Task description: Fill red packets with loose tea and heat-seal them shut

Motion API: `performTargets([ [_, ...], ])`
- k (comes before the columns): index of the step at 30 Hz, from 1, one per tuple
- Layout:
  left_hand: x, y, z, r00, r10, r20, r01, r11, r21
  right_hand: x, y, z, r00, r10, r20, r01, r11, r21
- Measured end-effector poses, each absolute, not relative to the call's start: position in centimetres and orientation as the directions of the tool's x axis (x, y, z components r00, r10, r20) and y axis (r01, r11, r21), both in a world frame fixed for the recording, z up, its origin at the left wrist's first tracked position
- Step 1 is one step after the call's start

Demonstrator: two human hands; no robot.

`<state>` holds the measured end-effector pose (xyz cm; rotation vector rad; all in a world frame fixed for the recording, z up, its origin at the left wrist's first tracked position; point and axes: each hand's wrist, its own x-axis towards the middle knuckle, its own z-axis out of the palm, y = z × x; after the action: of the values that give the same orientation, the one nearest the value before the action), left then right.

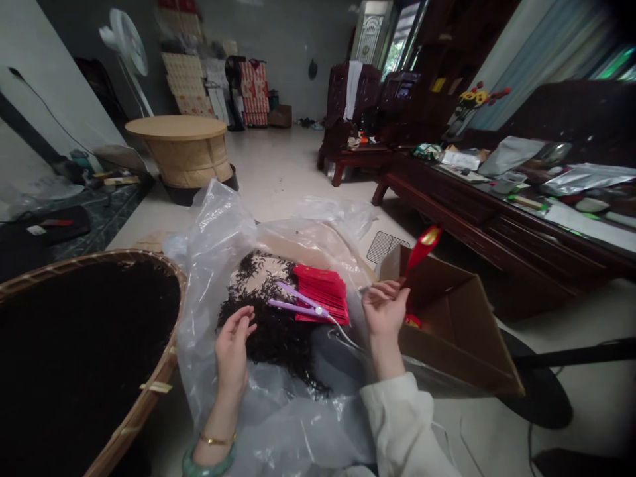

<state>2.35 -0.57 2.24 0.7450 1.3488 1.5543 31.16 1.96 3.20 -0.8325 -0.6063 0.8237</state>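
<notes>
My right hand (385, 310) is closed, its fingertips at the lower end of a red packet (422, 250) with a gold mark, held over an open cardboard box (457, 318). Inside the box another red and gold packet (412, 321) partly shows. My left hand (235, 338) holds nothing; its fingers are loosely curled and apart above dark, twisted loose leaves (283, 344) that look like tea. These lie in a large clear plastic bag (213, 245). Beside them sits a stack of flat red packets (322, 288), with a purple hair straightener (303, 306) lying across it, jaws apart.
At left stands a wide woven basket (171, 351) full of dark leaves. A dark wooden table (447, 205) covered with clutter runs along the right. Farther off are a round wicker table (179, 129) and a white fan (130, 43). A black round base (539, 384) lies right of the box.
</notes>
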Motion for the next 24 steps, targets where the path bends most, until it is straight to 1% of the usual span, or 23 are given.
performTargets([
  [2,2.5,-0.5,2.0,-0.381,0.915,-0.131,-0.246,0.036,0.969,31.2,2.4,2.3,0.542,0.835,0.096,-0.378,0.344,-0.859],
  [3,2.5,-0.4,1.9,-0.377,0.916,-0.134,-0.245,0.041,0.969,30.7,2.7,1.9,0.525,0.848,0.065,-0.347,0.283,-0.894],
  [4,2.5,-0.4,1.9,-0.374,0.917,-0.139,-0.244,0.047,0.969,29.8,3.1,1.5,0.509,0.859,0.054,-0.264,0.215,-0.94],
  [5,2.5,-0.4,1.9,-0.37,0.918,-0.143,-0.244,0.053,0.968,28.9,3.6,1.3,0.483,0.872,0.071,-0.119,0.146,-0.982],
  [6,2.4,-0.4,1.9,-0.365,0.919,-0.149,-0.245,0.059,0.968,28.0,4.2,1.3,0.442,0.891,0.104,0.059,0.086,-0.995],
  [8,2.3,-0.4,1.9,-0.353,0.921,-0.166,-0.251,0.078,0.965,26.7,5.3,1.6,0.334,0.93,0.152,0.352,0.027,-0.935],
  [9,2.2,-0.4,1.9,-0.348,0.921,-0.175,-0.255,0.086,0.963,26.3,6.0,1.9,0.281,0.946,0.159,0.44,0.02,-0.898],
  [10,2.2,-0.4,1.9,-0.343,0.921,-0.182,-0.259,0.093,0.961,26.2,6.6,2.2,0.24,0.958,0.157,0.49,0.02,-0.871],
  [14,2.2,-0.4,1.8,-0.319,0.927,-0.195,-0.262,0.111,0.959,26.6,8.6,3.1,0.125,0.987,0.1,0.629,-0.001,-0.778],
  [17,2.1,-0.3,1.5,-0.301,0.931,-0.204,-0.258,0.127,0.958,27.3,9.4,3.0,0.035,0.999,0.025,0.68,-0.006,-0.733],
  [21,2.0,-0.3,1.3,-0.307,0.927,-0.213,-0.265,0.132,0.955,28.4,9.7,2.7,-0.085,0.995,-0.043,0.668,0.025,-0.743],
  [24,2.0,-0.3,1.1,-0.304,0.928,-0.214,-0.27,0.131,0.954,29.3,9.7,2.7,-0.121,0.992,-0.029,0.652,0.058,-0.756],
])
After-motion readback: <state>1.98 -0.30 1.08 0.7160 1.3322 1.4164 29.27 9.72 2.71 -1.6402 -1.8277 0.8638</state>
